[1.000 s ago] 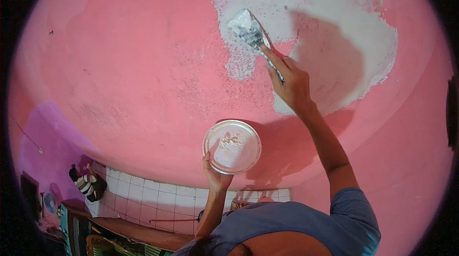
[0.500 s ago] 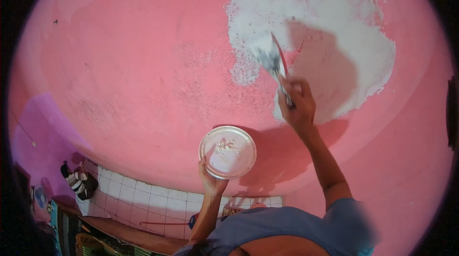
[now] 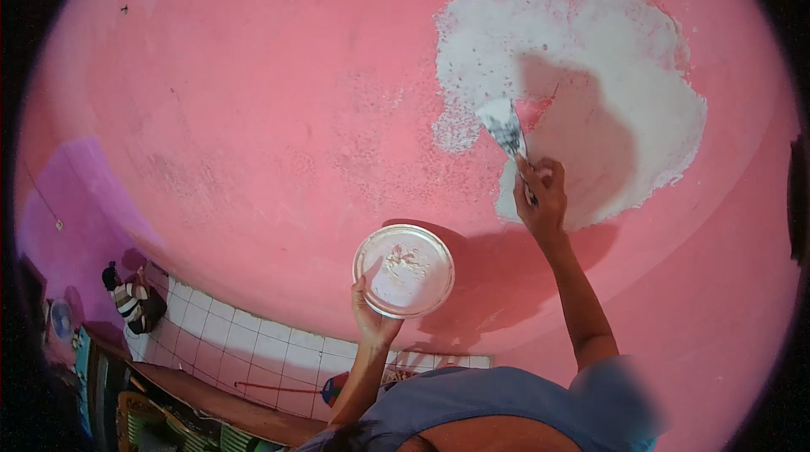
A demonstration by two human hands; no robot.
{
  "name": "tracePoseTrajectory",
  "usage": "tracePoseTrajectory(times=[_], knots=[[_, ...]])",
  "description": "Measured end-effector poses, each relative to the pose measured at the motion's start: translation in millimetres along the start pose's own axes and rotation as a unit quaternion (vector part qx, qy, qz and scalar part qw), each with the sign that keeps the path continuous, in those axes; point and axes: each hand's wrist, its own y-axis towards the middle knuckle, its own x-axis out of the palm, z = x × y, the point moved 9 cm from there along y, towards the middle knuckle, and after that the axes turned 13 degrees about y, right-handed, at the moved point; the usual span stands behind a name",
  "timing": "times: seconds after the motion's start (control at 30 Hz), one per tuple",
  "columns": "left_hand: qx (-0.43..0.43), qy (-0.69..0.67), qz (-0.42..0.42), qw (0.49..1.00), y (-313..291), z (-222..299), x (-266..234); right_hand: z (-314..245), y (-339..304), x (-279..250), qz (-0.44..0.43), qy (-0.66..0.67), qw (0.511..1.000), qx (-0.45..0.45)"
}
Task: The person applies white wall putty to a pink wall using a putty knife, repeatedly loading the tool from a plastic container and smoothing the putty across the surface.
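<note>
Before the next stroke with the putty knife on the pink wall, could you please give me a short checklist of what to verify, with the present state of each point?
1. Right hand grips the handle of the metal putty knife: ok.
2. Blade lies against the white plaster patch: cannot tell; it overlaps the patch's left edge.
3. Blade carries filler: ok, white material shows on it.
4. Left hand supports the round white plate from below: ok.
5. Plate has enough filler: not ok, only a small smear remains.
6. Patch covers the pink wall evenly: not ok, its left edge is speckled.
</note>
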Motion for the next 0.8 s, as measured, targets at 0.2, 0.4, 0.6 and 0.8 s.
tracePoseTrajectory(times=[0.2, 0.4, 0.6, 0.8], knots=[[0.005, 0.017, -0.008, 1.0, -5, 10, 22, -55, 67, -7, 0.066, 0.024, 0.991, -0.116], [-0.002, 0.023, 0.002, 1.0, -3, 2, 22, -46, 107, 26, -0.007, 0.081, 0.996, -0.037], [0.0, 0.024, 0.026, 0.999, 0, -2, 2, 5, -24, 12, 0.017, -0.023, 0.999, -0.022], [-0.004, 0.017, 0.013, 1.0, 2, -1, 9, -21, -18, -3, 0.017, 0.009, 0.999, -0.042]])
